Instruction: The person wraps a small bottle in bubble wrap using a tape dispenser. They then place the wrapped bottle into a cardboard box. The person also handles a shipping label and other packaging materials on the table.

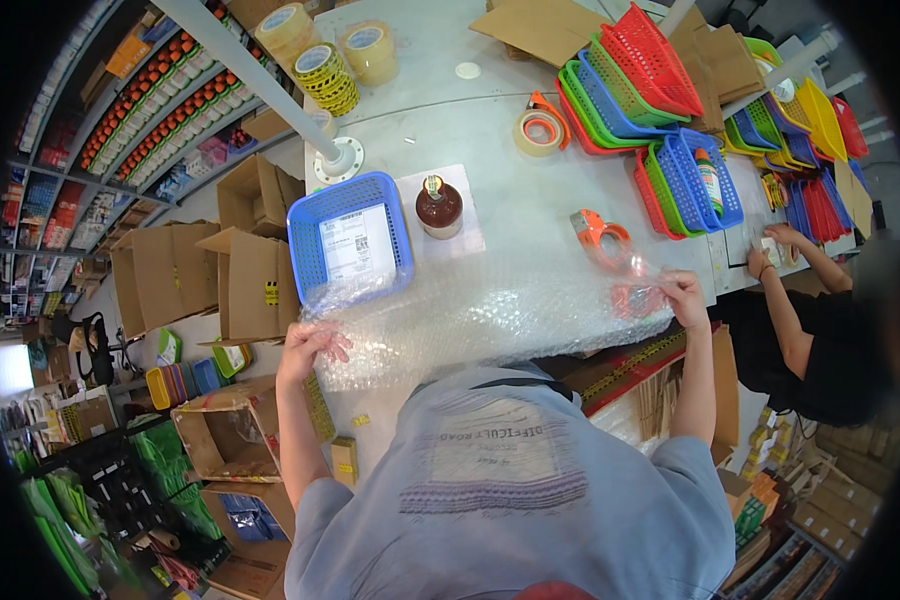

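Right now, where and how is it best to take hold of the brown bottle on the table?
Probably grip the brown bottle around its round body from the side. It stands upright on a white sheet, its cap is narrow, and only its left is crowded, by the blue basket.

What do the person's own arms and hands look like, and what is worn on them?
Both arms are bare from short, loose, light grey-blue T-shirt sleeves down. The left hand and right hand are bare too: no gloves, and no watch, ring or bracelet that I can make out.
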`<action>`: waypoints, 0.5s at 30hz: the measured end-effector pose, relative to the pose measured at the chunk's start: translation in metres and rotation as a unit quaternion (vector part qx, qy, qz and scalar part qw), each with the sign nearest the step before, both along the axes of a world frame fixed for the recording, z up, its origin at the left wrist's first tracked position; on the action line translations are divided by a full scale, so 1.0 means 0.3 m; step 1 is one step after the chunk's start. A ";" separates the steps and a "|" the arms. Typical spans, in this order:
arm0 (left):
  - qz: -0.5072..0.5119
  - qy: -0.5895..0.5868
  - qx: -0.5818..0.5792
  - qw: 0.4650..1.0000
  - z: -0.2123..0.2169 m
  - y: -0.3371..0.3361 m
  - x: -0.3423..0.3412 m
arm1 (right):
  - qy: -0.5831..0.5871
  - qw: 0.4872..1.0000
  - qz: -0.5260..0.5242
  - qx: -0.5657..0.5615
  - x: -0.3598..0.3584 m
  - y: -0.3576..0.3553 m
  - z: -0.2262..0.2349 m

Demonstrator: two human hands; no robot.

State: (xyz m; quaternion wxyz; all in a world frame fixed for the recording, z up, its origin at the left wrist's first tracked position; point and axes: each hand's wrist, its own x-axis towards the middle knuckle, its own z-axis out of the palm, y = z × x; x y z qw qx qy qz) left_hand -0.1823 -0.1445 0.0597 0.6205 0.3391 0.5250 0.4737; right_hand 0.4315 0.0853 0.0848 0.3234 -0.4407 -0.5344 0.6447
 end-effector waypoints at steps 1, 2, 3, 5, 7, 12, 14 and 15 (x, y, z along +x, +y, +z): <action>0.000 0.018 0.017 1.000 0.033 0.039 0.003 | 0.027 0.999 -0.025 0.017 0.024 -0.003 -0.021; -0.010 0.025 0.042 0.999 0.031 0.069 -0.012 | 0.054 0.997 -0.051 0.035 0.048 -0.008 -0.042; -0.019 0.033 0.068 0.997 0.040 0.103 -0.026 | 0.078 0.995 -0.041 0.038 0.051 -0.008 -0.038; -0.015 -0.001 0.091 0.996 0.056 0.167 -0.033 | 0.125 0.991 -0.022 0.044 0.059 -0.009 -0.025; -0.035 0.004 0.111 0.993 0.073 0.220 -0.043 | 0.055 0.996 -0.016 0.065 0.068 -0.019 -0.009; -0.114 -0.003 0.148 0.983 0.141 0.352 -0.033 | 0.057 0.997 -0.025 0.035 0.064 -0.049 0.057; -0.146 0.040 0.167 0.974 0.158 0.427 -0.044 | 0.093 0.995 -0.029 0.024 0.025 -0.062 0.124; -0.155 0.086 0.190 0.966 0.147 0.479 -0.053 | 0.104 0.994 -0.027 0.029 0.039 -0.058 0.125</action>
